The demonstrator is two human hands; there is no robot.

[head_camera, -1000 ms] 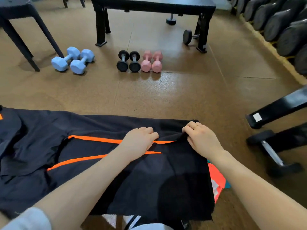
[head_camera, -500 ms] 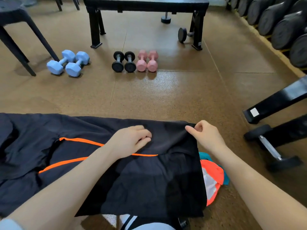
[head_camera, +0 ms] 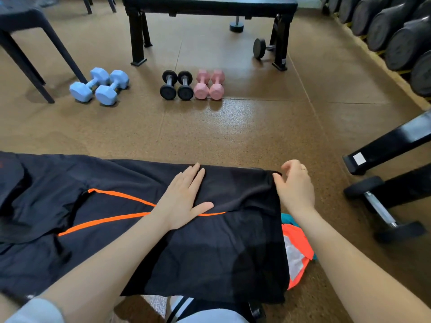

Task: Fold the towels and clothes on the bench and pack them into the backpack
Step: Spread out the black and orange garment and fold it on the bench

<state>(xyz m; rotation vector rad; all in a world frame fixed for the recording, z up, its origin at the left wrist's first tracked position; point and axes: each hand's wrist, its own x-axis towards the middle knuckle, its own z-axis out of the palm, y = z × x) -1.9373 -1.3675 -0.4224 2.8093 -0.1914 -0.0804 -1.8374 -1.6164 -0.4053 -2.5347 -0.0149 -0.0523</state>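
I am smoothing the black garment (head_camera: 210,241) with orange piping, which lies spread across the bench in front of me, its long axis running left to right and its far-right corner toward the bench end. My left hand (head_camera: 184,199) lies flat with straight fingers, pressing the cloth near the far edge. My right hand (head_camera: 295,185) pinches the far-right corner between thumb and fingertips. I judge the fold itself has not begun; next I need to lift that corner and carry it leftward while the flat hand anchors the crease. An orange-and-teal item (head_camera: 297,250) peeks out beneath the right edge.
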